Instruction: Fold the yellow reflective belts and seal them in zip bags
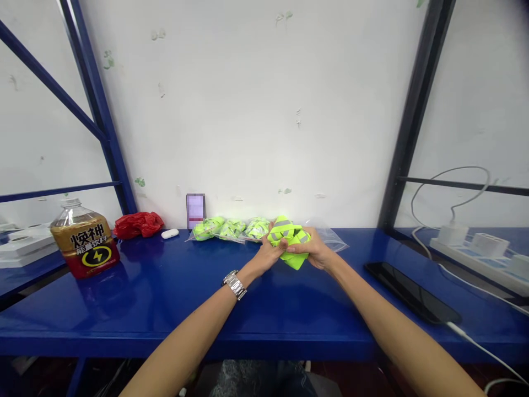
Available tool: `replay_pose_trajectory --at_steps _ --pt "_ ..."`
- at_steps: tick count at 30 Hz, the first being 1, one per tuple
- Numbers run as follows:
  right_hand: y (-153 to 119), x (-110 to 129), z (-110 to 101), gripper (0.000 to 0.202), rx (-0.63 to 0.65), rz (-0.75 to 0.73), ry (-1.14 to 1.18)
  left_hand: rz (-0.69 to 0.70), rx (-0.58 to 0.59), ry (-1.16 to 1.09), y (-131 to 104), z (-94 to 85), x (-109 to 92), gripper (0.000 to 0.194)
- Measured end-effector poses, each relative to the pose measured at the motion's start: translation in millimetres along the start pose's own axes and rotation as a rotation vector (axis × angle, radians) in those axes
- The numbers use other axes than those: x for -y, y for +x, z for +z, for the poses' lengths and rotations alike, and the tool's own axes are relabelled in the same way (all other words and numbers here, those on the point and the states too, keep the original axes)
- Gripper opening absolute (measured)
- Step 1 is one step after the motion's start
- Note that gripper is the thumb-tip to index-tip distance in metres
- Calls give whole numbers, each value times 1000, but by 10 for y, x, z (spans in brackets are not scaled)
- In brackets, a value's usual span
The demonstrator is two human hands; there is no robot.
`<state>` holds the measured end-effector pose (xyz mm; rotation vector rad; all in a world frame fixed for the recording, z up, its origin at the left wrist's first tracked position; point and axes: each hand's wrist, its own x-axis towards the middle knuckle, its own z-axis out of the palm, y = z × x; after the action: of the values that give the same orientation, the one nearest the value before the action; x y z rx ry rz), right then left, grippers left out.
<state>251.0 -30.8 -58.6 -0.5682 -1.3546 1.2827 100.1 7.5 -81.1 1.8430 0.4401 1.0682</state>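
Between my two hands is a folded bundle of neon-yellow fabric with silver reflective strips (294, 259), held just above the blue table. My left hand (270, 255), below a metal wristwatch, grips its left side with the thumb laid across the front. On the other side my right hand (317, 249) closes around the right edge. Three similar yellow bundles in clear plastic bags stand in a row behind: a left one (208, 228), a middle one (232, 229) and a right one (257, 228). A clear plastic bag (333, 238) lies just beyond my right hand.
On the blue table (165, 298) stand a large drink bottle (88, 242), a red plastic bag (138, 224), a small white case (169, 234) and an upright phone (195, 212). At right lie a black phone (409, 289) with a cable and a power strip (487, 253).
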Motion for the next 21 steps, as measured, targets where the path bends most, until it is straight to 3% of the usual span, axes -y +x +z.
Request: replay_pose_trajectory --at_steps 4,8,10,14,18,21 --pt "37 101 -104 48 -102 -64 1 37 121 -66 82 -25 -51 92" --pt "84 193 -252 41 -343 -225 47 -16 180 322 207 63 56 66" --pt "101 224 -326 39 -444 -289 67 76 180 625 304 193 131 52" --pt "114 244 -408 36 -565 -332 57 187 152 1063 499 538 238 47" --pt "102 244 -415 36 -598 -349 49 176 295 1226 540 815 259 31" --pt "92 266 -412 36 -617 -361 59 230 352 1264 418 923 165 23"
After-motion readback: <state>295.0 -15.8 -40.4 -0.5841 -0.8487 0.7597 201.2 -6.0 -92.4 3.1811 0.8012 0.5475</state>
